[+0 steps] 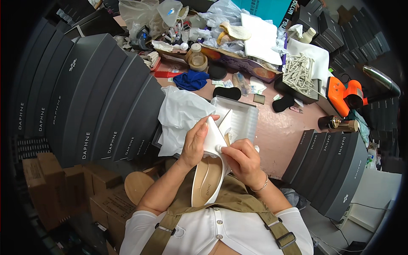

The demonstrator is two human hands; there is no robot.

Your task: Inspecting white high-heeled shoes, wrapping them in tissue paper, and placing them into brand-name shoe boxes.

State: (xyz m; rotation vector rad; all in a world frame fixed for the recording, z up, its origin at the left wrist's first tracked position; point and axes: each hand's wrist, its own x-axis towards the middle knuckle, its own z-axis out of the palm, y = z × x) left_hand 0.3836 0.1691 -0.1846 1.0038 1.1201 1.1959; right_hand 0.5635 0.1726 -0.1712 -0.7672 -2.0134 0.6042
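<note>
A white pointed-toe shoe [216, 138] with a beige insole is held up before me, its toe away from me and its heel near my lap. My left hand [194, 143] is closed round the left side of the toe. At the shoe's opening, my right hand [245, 160] pinches a small white rounded piece [219, 148]; what it is I cannot make out. Just beyond lies another white pointed shoe [226, 121], partly hidden, at an open shoe box [244, 111]. White tissue paper [180, 110] spreads over the box's left side.
Dark shoe boxes [85, 93] stand in rows at left, with more boxes [331, 161] at right. Farther back are a blue cloth [190, 80], a bottle [196, 53], a black tray [306, 97] of pale sticks [300, 74] and an orange device [338, 95]. Brown cartons [108, 208] sit lower left.
</note>
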